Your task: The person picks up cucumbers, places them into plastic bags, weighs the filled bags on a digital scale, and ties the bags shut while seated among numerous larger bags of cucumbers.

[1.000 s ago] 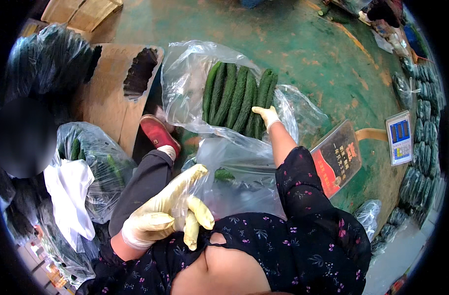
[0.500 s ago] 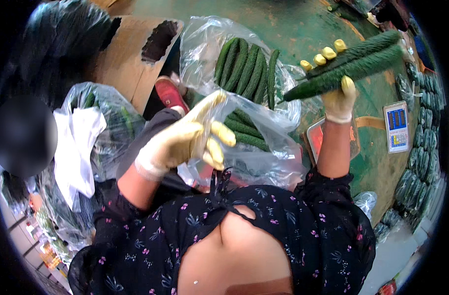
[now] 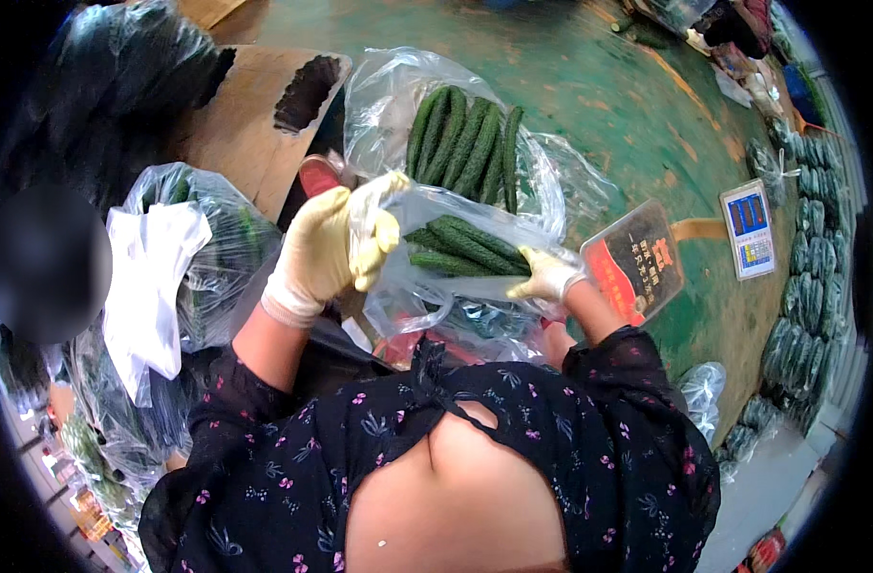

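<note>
My left hand (image 3: 336, 234), in a pale yellow glove, is closed on the rim of a clear plastic bag (image 3: 427, 203) in front of me. Inside that bag several dark green, bumpy cucumbers (image 3: 465, 245) lie side by side. My right hand (image 3: 548, 273), gloved too, reaches to the right ends of these cucumbers, thumb and fingers around them; its fingers are partly hidden by the bag film. Just beyond, a second clear bag (image 3: 379, 95) lies spread with a row of cucumbers (image 3: 460, 143) on it.
To the right are a scale's platform (image 3: 637, 263) and its display panel (image 3: 748, 229). Packed cucumbers (image 3: 814, 277) line the far right. At left stand a filled clear bag (image 3: 231, 224), white plastic bags (image 3: 150, 277) and a brown cardboard sheet (image 3: 236, 134). A red shoe (image 3: 317, 177) shows ahead.
My right hand has come down and inward from above the scale, bringing its two cucumbers into the near bag. My left hand has shifted slightly left, still gripping the bag's rim.
</note>
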A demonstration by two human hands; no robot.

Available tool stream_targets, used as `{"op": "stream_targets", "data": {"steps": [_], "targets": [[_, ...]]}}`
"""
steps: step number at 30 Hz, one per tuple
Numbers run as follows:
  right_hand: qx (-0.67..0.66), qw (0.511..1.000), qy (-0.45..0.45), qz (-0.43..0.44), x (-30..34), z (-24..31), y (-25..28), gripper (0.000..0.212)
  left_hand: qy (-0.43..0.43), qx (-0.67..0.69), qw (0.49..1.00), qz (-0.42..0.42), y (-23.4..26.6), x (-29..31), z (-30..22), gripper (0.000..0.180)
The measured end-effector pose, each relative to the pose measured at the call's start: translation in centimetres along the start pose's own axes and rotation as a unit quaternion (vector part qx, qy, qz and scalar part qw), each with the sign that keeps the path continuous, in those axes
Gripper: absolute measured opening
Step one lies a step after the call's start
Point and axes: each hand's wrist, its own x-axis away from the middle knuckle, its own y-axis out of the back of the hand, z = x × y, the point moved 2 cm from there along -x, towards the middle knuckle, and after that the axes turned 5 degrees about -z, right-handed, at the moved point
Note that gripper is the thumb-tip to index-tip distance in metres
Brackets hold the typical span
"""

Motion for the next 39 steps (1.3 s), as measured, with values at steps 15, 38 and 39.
{"op": "stream_targets", "data": {"steps": [15,38,39], "targets": [[-0.259,0.908,-0.214,-0.249,-24.1,-8.1,0.1,0.055,0.136,-0.035,0.989,-0.038,-2.5,-0.1,1.5,0.101],[-0.475,0.818,-0.175,-0.274,-29.4,-1.5,-0.2,0.073,0.120,-0.044,0.990,-0.057,-2.6,-1.0,0.9,0.099],[-0.471,0.823,-0.165,-0.272,-28.6,-0.7,0.7,0.068,0.118,-0.041,0.991,-0.056,-2.4,-0.8,0.8,0.098]]}}
